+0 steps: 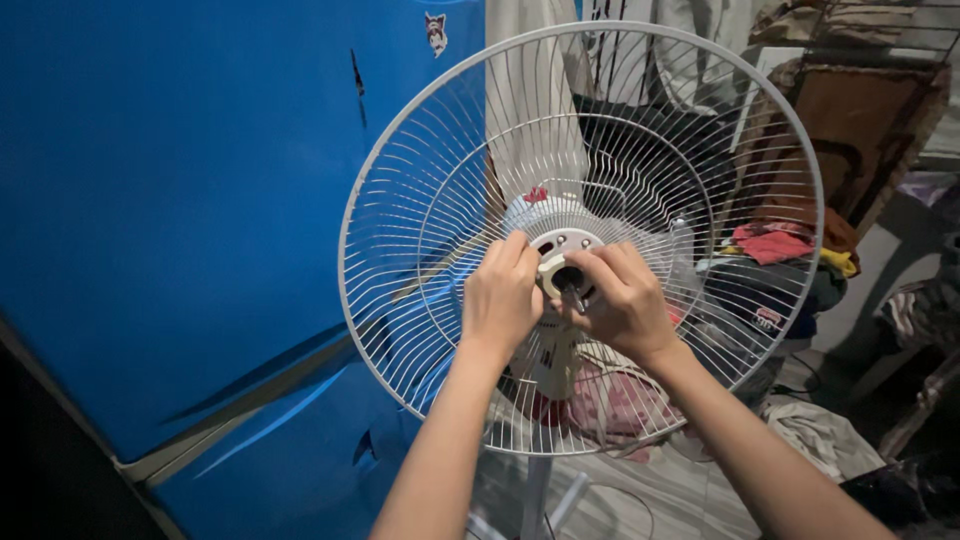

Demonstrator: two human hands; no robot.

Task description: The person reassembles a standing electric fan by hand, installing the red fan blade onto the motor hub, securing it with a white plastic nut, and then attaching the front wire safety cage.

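A white stand fan fills the middle of the view, with only its round wire rear guard (420, 200) mounted and no blade on it. At the guard's centre sits the white motor housing (545, 215) with a ring-shaped plastic nut (556, 270) around the shaft. My left hand (500, 295) pinches the left side of that nut with its fingertips. My right hand (625, 300) grips the nut's right side, fingers curled around it. Both forearms reach up from the bottom edge. The fan's pole (535, 495) shows below the guard.
A large blue refrigerator (170, 230) stands close on the left. Behind the fan are hanging cloth, a pile of clothes (790, 250) and a brown framed panel (860, 130). More fabric lies on the floor (820, 430) at lower right.
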